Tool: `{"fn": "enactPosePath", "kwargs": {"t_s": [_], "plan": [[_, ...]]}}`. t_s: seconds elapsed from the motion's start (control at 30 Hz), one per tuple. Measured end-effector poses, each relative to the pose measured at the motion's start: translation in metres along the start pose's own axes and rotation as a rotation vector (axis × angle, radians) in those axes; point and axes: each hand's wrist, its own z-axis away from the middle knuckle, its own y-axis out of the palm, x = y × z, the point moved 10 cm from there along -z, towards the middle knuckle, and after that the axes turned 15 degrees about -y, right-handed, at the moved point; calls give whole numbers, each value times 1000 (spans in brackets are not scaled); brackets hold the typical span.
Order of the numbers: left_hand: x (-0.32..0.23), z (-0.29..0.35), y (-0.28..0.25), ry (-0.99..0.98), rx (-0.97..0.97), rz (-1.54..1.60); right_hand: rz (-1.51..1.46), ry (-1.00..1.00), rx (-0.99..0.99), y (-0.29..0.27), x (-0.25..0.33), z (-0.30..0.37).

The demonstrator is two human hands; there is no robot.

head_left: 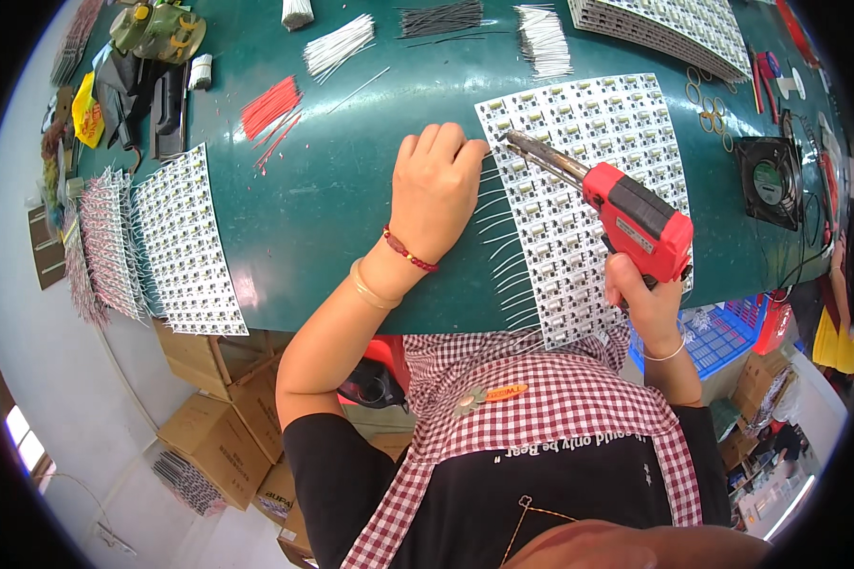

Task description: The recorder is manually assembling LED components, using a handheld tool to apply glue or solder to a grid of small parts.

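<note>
My right hand grips the handle of a red and black soldering gun. The gun's metal tip points left and rests at or just above the upper left edge of a white circuit board panel, covered in rows of small parts. Along the panel's left edge, several thin white wires stick out to the left. Beside the upper left corner, my left hand is closed, its thumb and fingertips pressed together near the gun's tip. Whatever it pinches is hidden by the fingers.
Bundles of red wires, white wires and black wires lie across the green table. A stack of panels sits far right, a black fan at right. Wired panels overlap at left.
</note>
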Motion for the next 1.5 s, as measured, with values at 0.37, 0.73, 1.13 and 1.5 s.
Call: {"fn": "enactPosePath", "kwargs": {"t_s": [0.37, 0.73, 1.13, 1.5], "plan": [[10, -11, -17, -133, 9, 66, -142, -21, -36, -15, -1, -2], [21, -19, 4, -216, 49, 134, -98, 31, 13, 1, -13, -12], [19, -23, 6, -237, 35, 52, -14, 36, 39, 3, -14, -12], [20, -23, 8, -247, 59, 40, -32, 41, 2, -1, -17, -9]]}}
